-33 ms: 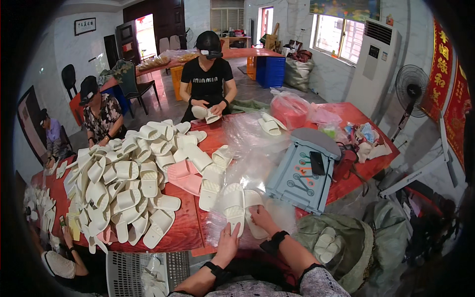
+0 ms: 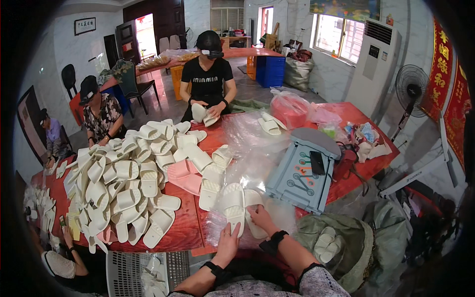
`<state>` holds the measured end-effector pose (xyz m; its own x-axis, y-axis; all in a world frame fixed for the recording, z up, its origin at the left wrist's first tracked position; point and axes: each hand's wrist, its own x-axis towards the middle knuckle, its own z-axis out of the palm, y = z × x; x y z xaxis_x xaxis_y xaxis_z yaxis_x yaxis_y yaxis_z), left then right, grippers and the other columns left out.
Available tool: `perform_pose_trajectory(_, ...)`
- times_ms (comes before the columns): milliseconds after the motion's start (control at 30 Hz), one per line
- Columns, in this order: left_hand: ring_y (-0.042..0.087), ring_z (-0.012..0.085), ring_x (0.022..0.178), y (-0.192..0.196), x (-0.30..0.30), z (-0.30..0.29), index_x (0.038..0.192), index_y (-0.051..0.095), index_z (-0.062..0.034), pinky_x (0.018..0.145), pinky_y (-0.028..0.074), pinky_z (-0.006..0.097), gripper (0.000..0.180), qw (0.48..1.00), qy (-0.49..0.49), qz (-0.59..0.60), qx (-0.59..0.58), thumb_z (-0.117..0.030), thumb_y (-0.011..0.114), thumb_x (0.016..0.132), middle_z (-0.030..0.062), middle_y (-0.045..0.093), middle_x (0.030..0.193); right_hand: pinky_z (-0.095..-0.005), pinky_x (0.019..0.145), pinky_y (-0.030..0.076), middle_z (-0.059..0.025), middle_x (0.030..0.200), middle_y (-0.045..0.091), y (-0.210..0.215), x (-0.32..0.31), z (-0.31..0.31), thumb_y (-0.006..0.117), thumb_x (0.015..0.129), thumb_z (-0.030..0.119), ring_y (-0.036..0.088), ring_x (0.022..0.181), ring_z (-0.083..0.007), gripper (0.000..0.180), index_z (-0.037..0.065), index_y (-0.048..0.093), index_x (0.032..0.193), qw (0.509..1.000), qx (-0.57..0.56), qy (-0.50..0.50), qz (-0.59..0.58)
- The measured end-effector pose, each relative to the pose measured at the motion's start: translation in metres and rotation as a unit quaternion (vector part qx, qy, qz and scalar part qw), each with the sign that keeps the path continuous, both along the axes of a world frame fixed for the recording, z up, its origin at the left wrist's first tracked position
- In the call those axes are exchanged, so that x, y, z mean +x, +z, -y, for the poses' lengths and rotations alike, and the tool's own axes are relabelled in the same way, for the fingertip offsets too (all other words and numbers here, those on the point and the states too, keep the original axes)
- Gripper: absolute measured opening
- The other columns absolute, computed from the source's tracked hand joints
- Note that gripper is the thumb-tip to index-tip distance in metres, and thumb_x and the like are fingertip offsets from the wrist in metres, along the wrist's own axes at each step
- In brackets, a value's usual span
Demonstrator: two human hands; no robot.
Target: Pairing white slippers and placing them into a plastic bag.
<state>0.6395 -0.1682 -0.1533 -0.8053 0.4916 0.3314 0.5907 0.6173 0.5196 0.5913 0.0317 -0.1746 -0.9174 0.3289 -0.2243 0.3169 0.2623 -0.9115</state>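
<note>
Two cream slide slippers lie side by side on clear plastic bags at the table's near edge. My left hand [image 2: 227, 246] has thumb and fingers at the heel of the left slipper [image 2: 234, 203], gripping its edge. My right hand [image 2: 263, 219] grips the side of the right slipper [image 2: 253, 198] near its strap and partly covers it. Just beyond lies another cream slipper [image 2: 211, 187], beside a pair of pink slippers [image 2: 185, 176]. A large heap of cream slippers [image 2: 126, 190] fills the table to the left.
A grey-blue plastic stool [image 2: 299, 171] with a phone [image 2: 316, 163] on it stands to the right. Below are a grey crate [image 2: 126, 272] and a green sack [image 2: 354, 242] holding slippers. Across the table a person [image 2: 208, 84] handles slippers; others sit at the left.
The person across the table has slightly shifted the slippers in their hands. My own hands and the two slippers before me stay in place.
</note>
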Motion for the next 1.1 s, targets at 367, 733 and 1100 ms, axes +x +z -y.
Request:
perform_pose_trajectory(367, 0.047, 0.0434, 0.104, -0.003, 0.010, 0.007, 0.128, 0.054, -0.0059, 0.091, 0.042, 0.046, 0.056, 0.997, -0.015, -0.008, -0.076, -0.004, 0.063, 0.073, 0.0294, 0.047, 0.122, -0.0404, 0.065, 0.049, -0.0150, 0.077, 0.063, 0.020, 0.009, 0.018, 0.069, 0.076, 0.055, 0.064, 0.072, -0.0316, 0.066, -0.003, 0.051, 0.099, 0.978, 0.201, -0.022, -0.049)
perform_pose_trajectory(733, 0.047, 0.0391, 0.101, 0.002, 0.004, 0.004, 0.120, 0.061, -0.0087, 0.090, 0.042, 0.042, 0.048, 0.995, -0.067, -0.027, -0.069, -0.004, 0.064, 0.072, 0.0224, 0.050, 0.121, -0.0393, 0.065, 0.050, -0.0079, 0.075, 0.063, -0.008, -0.012, 0.008, 0.070, 0.077, 0.031, 0.063, 0.071, -0.0284, 0.053, -0.004, 0.048, 0.111, 0.962, 0.223, 0.100, -0.122)
perform_pose_trajectory(1100, 0.046, 0.0412, 0.107, 0.002, -0.001, 0.007, 0.121, 0.060, -0.0145, 0.092, 0.043, 0.045, 0.051, 0.998, -0.062, -0.009, -0.029, -0.007, 0.068, 0.072, 0.0220, 0.049, 0.125, -0.0490, 0.066, 0.049, -0.0173, 0.076, 0.065, -0.013, -0.020, 0.015, 0.062, 0.083, 0.043, 0.064, 0.074, -0.0381, 0.045, 0.003, 0.057, 0.102, 0.938, 0.336, 0.036, -0.080)
